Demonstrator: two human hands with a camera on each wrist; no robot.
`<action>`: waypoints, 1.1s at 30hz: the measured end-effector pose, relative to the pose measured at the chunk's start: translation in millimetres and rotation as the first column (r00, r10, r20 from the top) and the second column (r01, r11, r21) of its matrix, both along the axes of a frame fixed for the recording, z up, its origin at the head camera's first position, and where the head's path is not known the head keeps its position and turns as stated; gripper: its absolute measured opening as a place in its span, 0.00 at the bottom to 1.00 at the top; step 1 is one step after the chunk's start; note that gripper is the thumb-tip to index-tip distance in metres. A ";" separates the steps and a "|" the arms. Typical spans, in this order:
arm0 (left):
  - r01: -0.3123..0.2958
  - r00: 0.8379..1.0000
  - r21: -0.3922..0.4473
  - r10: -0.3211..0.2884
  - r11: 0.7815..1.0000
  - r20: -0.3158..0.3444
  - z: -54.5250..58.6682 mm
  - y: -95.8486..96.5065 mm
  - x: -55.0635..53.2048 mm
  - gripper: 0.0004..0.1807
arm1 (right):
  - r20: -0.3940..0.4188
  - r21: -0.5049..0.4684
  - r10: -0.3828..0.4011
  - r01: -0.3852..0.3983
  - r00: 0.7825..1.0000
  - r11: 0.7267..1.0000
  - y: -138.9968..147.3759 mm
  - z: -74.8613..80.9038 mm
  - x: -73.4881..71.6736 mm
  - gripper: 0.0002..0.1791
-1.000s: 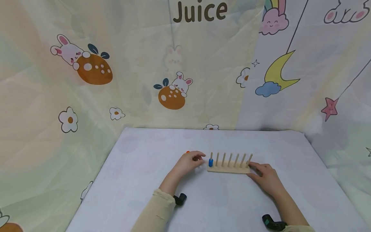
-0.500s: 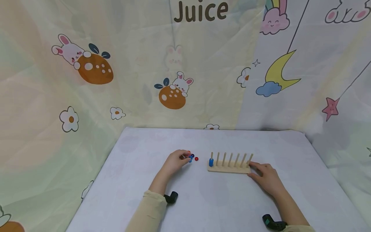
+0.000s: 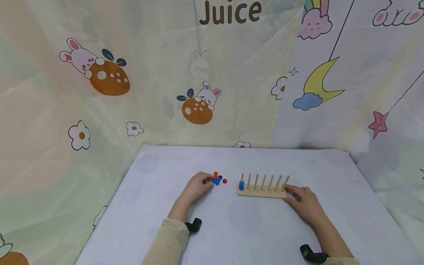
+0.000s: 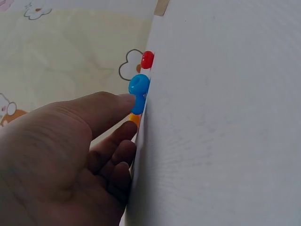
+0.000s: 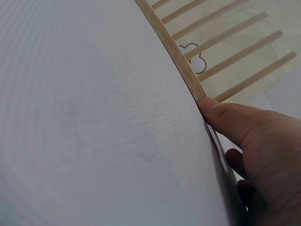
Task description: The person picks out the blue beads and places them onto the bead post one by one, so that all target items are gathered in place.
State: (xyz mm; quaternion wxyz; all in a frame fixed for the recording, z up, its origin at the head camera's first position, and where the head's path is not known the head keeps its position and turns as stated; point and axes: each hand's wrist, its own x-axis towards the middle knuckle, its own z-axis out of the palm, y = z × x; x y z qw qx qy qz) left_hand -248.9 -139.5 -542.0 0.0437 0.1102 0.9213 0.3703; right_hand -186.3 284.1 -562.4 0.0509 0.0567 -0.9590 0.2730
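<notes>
My left hand (image 3: pixel 197 186) is at the left side of a small cluster of beads on the table. In the left wrist view its thumb tip meets a blue bead (image 4: pixel 139 84), while the index finger stays apart below, near an orange bead (image 4: pixel 135 118). A red bead (image 3: pixel 225 181) lies a little to the right, near a dark bead (image 3: pixel 220 177). My right hand (image 3: pixel 304 202) grips the right end of a wooden peg board (image 3: pixel 261 193), thumb on its front edge. Blue beads (image 3: pixel 241 185) sit on the leftmost peg; the other pegs are bare.
A white cloth covers the table (image 3: pixel 245 228). Behind it hangs a printed curtain (image 3: pixel 149 92) with rabbits, flowers and a moon. Black wrist cameras sit on the left wrist (image 3: pixel 194 225) and right wrist (image 3: pixel 313 254).
My left hand has moved left from beside the peg board to the loose beads, uncovering them. My right hand has stayed at the board's right end.
</notes>
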 end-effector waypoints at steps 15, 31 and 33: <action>0.037 0.999 -0.090 -0.039 0.995 -0.015 -5.8 1.9 -9.3 0.12 | 0.017 0.002 -0.005 0.005 1.000 1.000 -0.7 1.7 2.1 0.31; 0.027 1.000 -0.040 -0.026 0.999 0.016 13.8 8.5 -8.4 0.11 | 0.022 0.000 -0.007 0.007 1.000 1.000 0.3 -0.7 1.6 0.32; 0.029 0.999 -0.027 -0.029 0.999 0.019 19.4 10.5 -7.0 0.11 | 0.016 -0.005 -0.005 0.005 1.000 1.000 0.4 -0.3 1.6 0.31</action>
